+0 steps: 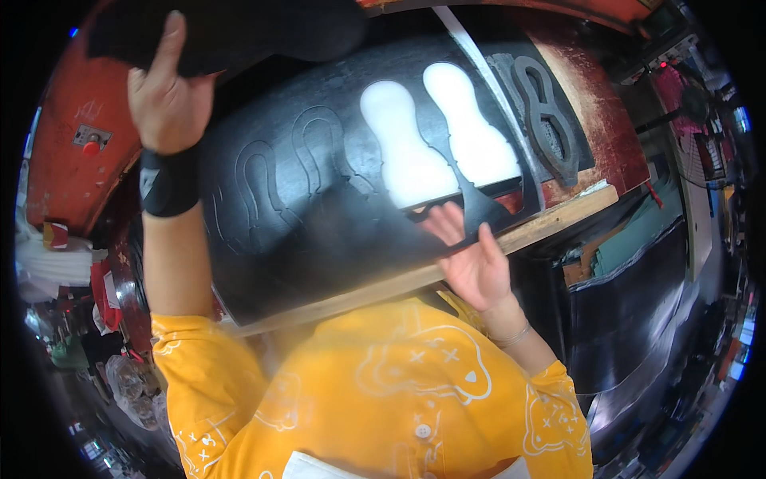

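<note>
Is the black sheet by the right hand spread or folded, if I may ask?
Spread: the black sheet lies out broadly, its curved outlines showing side by side.

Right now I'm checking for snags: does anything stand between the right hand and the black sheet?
Nothing visible does: the right hand is at the near edge of the black sheet. The wooden strip there shows behind the hand, not in between.

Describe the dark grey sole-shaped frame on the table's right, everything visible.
The frame is a thick-walled closed loop, narrowed at the waist, with a hollow middle. It looks rigid, possibly metal. It lies flat, lengthwise roughly away from the viewer, on a dark surface right of the pale strip. No hand touches it.
</note>
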Motion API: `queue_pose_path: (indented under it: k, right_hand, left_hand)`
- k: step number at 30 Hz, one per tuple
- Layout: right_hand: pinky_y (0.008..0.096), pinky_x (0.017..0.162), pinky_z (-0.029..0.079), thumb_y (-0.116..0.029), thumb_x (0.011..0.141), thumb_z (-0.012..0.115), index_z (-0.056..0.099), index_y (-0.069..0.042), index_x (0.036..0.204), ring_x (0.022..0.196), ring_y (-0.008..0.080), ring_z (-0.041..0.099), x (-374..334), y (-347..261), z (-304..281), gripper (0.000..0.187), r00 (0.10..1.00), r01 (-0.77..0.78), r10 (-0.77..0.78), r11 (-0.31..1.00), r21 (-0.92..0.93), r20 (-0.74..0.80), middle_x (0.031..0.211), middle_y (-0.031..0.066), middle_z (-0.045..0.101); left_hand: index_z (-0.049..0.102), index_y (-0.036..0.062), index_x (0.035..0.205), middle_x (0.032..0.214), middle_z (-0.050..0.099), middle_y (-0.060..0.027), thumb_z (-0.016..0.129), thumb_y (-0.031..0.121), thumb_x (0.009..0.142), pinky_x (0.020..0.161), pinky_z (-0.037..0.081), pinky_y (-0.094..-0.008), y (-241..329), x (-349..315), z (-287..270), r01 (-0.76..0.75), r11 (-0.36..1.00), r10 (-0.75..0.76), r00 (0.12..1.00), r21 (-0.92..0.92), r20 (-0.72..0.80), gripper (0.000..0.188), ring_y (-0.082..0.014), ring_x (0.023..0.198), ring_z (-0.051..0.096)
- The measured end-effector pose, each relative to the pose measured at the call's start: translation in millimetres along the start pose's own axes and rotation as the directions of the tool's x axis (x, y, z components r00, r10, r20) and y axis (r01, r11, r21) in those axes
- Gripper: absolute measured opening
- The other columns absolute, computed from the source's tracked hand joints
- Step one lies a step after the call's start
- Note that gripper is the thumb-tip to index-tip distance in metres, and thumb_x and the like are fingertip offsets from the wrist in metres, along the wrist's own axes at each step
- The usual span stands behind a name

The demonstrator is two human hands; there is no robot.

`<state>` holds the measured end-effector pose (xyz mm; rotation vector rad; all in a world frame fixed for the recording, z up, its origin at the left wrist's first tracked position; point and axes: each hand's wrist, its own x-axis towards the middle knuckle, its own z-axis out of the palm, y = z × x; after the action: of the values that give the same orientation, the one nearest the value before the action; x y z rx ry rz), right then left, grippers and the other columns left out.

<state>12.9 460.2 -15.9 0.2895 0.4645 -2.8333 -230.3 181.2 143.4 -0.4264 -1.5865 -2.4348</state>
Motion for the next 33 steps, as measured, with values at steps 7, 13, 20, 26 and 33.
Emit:
queue_pose_path:
  k: [7, 13, 20, 26, 33]
  right_hand:
    - [0.0431, 0.106, 0.034, -0.028, 0.099, 0.045, 0.042, -0.008, 0.136, 0.121, 0.0225, 0.048, 6.9, 72.4, 21.2, 0.042, 0.988, -0.153, 0.15, 0.981, 0.117, 0.035, 0.131, 0.0076, 0.053]
    - [0.0405, 0.105, 0.031, -0.038, 0.099, 0.044, 0.045, -0.008, 0.135, 0.126, 0.0209, 0.042, 8.6, 89.4, 33.1, 0.048, 0.993, 0.058, -0.054, 0.998, 0.032, -0.104, 0.132, 0.0052, 0.051]
    - [0.0401, 0.11, 0.03, -0.037, 0.1, 0.04, 0.048, 0.0, 0.131, 0.128, 0.0279, 0.043, 13.4, 97.5, 24.2, 0.049, 0.96, 0.271, -0.279, 0.945, -0.182, -0.021, 0.136, 0.0111, 0.049]
    - [0.0432, 0.109, 0.032, -0.03, 0.1, 0.042, 0.045, -0.003, 0.135, 0.127, 0.0277, 0.045, 3.2, 117.1, 31.9, 0.044, 0.995, 0.095, -0.097, 0.991, -0.096, -0.014, 0.136, 0.013, 0.05]
    - [0.042, 0.103, 0.037, -0.024, 0.099, 0.046, 0.056, -0.009, 0.123, 0.115, 0.0212, 0.053, 11.7, 159.7, 50.0, 0.03, 0.988, -0.147, 0.15, 0.985, 0.089, -0.038, 0.123, 0.0073, 0.059]
  left_hand:
    - [0.044, 0.0082, 0.138, 0.138, 0.046, -0.0195, 0.073, 0.015, 0.072, 0.11, 0.032, -0.0457, -39.4, -126.4, -9.2, -0.524, 0.688, -0.403, 0.301, 0.503, 0.865, 0.073, -0.0381, 0.132, 0.039]
    - [0.053, 0.0118, 0.13, 0.134, 0.052, -0.013, 0.073, 0.01, 0.065, 0.107, 0.034, -0.05, -66.1, -143.0, -16.3, -0.712, 0.581, -0.223, 0.327, 0.395, 0.918, 0.068, -0.0355, 0.127, 0.046]
    - [0.066, 0.0, 0.097, 0.082, 0.065, -0.0128, 0.058, 0.016, 0.092, 0.064, 0.05, -0.0314, -43.8, -68.0, -42.3, -0.075, 0.834, -0.048, 0.977, 0.546, 0.207, 0.019, -0.0227, 0.071, 0.061]
    - [0.061, -0.0039, 0.114, 0.109, 0.064, -0.0124, 0.054, 0.014, 0.095, 0.093, 0.046, -0.0386, 40.6, 19.9, -128.8, -0.166, 0.986, 0.163, 0.979, 0.023, 0.12, 0.027, -0.0219, 0.1, 0.063]
    - [0.054, 0.0097, 0.128, 0.129, 0.054, -0.0144, 0.073, 0.008, 0.07, 0.106, 0.037, -0.0462, -2.6, -149.4, -92.3, -0.552, 0.72, -0.259, 0.348, 0.42, 0.901, 0.06, -0.0343, 0.127, 0.045]
